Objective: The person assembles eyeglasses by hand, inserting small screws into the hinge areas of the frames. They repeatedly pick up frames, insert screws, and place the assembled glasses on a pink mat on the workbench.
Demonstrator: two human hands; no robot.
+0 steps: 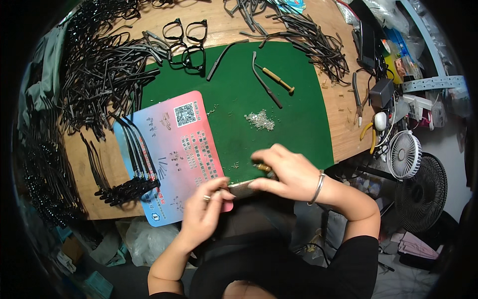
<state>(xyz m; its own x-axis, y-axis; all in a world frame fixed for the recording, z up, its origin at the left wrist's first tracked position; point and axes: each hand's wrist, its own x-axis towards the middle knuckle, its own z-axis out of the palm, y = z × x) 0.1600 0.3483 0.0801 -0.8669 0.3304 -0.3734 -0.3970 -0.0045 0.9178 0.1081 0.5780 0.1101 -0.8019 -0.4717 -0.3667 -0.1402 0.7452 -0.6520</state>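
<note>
Close to the near edge of the green mat (298, 149), my left hand (203, 212) is closed in a pinch. What its fingertips hold is too small to make out. My right hand (291, 174) curls around a brass-coloured tool (262, 167), whose tip does not show clearly. Between the two hands runs a thin, flat, greyish strip (242, 187); its kind is unclear. A pile of tiny screws (260, 120) lies on the mat beyond my right hand. Farther off are a brass-handled screwdriver (278, 79) and two dark glasses temples (266, 82) (224, 59).
A pink-and-blue printed sheet (174, 139) lies left, bearing several temples (142, 154). Heaps of dark temples (109, 74) and black glasses frames (194, 57) fill the far left. More temples (318, 45) lie far right. Pliers (357, 99) and a white fan (404, 155) stand right.
</note>
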